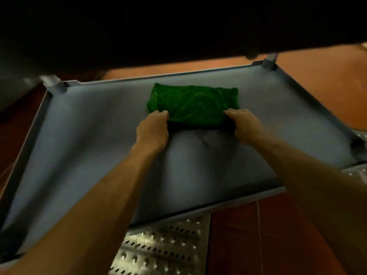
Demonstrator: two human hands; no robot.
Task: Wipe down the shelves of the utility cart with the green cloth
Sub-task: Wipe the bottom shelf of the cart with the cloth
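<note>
While both hands' grip pinches its near corners, the green cloth [193,105] lies lengthwise left-to-right on the shelf [89,135].

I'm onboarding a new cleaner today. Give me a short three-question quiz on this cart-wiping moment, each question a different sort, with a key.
1. True or false: both hands grip the green cloth.
2. Which edge of the cloth do the left hand and right hand hold? A) far B) near C) neither
3. Fill in: the cloth lies on the cart's grey ___.

Key: 1 true; 2 B; 3 shelf.
</note>
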